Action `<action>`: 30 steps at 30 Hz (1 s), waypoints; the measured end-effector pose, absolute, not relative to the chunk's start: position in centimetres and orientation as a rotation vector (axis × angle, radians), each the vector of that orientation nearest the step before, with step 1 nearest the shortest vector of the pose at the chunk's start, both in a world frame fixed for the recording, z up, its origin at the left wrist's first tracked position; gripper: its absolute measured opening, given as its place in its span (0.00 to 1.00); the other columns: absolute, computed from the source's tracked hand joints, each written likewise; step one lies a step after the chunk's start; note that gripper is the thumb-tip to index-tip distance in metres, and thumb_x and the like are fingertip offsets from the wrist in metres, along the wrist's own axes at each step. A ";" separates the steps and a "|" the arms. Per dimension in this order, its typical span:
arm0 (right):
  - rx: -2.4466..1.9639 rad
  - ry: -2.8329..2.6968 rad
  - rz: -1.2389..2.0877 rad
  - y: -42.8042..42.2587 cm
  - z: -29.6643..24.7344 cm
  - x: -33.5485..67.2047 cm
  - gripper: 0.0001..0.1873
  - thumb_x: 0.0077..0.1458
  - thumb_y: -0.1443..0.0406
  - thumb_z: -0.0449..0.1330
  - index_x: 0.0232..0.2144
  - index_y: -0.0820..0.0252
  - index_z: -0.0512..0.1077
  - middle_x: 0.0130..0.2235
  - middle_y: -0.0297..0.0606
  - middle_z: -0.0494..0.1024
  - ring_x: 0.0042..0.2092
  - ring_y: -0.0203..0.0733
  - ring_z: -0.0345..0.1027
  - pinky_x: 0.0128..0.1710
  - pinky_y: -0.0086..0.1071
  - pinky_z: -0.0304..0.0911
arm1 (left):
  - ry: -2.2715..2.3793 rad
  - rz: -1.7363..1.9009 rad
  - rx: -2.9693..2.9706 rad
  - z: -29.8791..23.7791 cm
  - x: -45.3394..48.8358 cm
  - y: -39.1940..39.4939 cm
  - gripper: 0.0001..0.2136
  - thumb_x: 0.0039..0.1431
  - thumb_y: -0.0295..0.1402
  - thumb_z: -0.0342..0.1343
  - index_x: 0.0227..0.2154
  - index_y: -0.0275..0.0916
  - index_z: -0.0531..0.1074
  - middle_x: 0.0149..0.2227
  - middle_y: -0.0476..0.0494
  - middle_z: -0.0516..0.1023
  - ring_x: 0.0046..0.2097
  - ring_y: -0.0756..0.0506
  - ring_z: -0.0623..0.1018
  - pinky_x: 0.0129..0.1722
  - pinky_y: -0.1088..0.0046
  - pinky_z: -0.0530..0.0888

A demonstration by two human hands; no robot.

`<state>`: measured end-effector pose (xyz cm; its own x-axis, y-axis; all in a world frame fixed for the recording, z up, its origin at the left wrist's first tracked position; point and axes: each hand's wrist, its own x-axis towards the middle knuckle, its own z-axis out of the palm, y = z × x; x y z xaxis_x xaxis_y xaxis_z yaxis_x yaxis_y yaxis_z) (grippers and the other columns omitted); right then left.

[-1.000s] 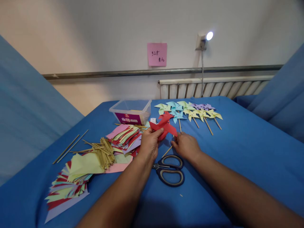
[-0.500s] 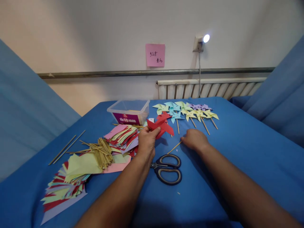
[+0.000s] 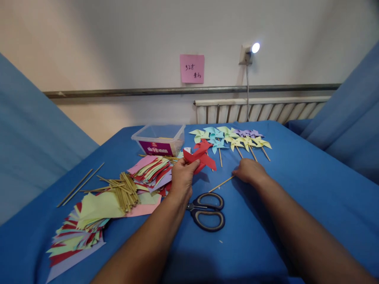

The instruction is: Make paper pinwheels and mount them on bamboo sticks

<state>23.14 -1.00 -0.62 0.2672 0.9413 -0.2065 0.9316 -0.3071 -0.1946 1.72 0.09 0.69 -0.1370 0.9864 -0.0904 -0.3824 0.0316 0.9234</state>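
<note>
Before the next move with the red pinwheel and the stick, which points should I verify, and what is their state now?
1. Left hand grips the red pinwheel by one blade: ok.
2. Right hand holds the stick at one end: ok.
3. Stick joined to the pinwheel: not ok, they are apart.
4. Scissors lie flat, untouched by either hand: ok.
5. Hole at the pinwheel's centre: cannot tell, too small.

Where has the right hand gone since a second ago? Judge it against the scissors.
Yes. The right hand, holding a stick, has shifted rightward, away from the scissors and the red pinwheel in the left hand.
</note>
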 end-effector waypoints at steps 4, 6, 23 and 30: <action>-2.460 -1.728 0.353 -1.5 -0.4 25.1 0.19 0.58 0.53 0.59 0.37 0.65 0.78 0.42 0.57 0.80 0.43 0.55 0.74 0.38 0.39 0.64 | 1.069 1.439 0.804 0.6 1.7 0.2 0.13 0.34 0.25 0.69 0.28 0.33 0.76 0.26 0.46 0.79 0.27 0.50 0.77 0.32 0.74 0.75; -2.360 -1.791 0.408 -2.0 -0.4 25.1 0.15 0.59 0.56 0.59 0.40 0.59 0.78 0.40 0.47 0.81 0.40 0.48 0.74 0.37 0.35 0.63 | 1.069 1.433 0.801 0.6 1.7 0.3 0.14 0.34 0.26 0.70 0.29 0.33 0.77 0.27 0.45 0.80 0.28 0.50 0.77 0.32 0.74 0.74; -1.534 -2.085 0.944 -3.9 -0.4 22.3 0.05 0.57 0.69 0.56 0.29 0.58 0.69 0.29 0.35 0.73 0.30 0.37 0.61 0.31 0.31 0.56 | 0.993 1.450 0.677 1.1 0.8 0.8 0.11 0.39 0.23 0.68 0.28 0.33 0.75 0.25 0.46 0.79 0.25 0.51 0.76 0.28 0.76 0.74; -1.004 -1.578 1.661 -4.4 -1.2 19.8 0.13 0.53 0.60 0.63 0.38 0.59 0.68 0.24 0.25 0.67 0.22 0.30 0.55 0.23 0.25 0.49 | 0.895 1.393 0.463 1.8 0.8 0.6 0.08 0.45 0.19 0.64 0.28 0.34 0.73 0.26 0.47 0.79 0.26 0.51 0.76 0.26 0.77 0.73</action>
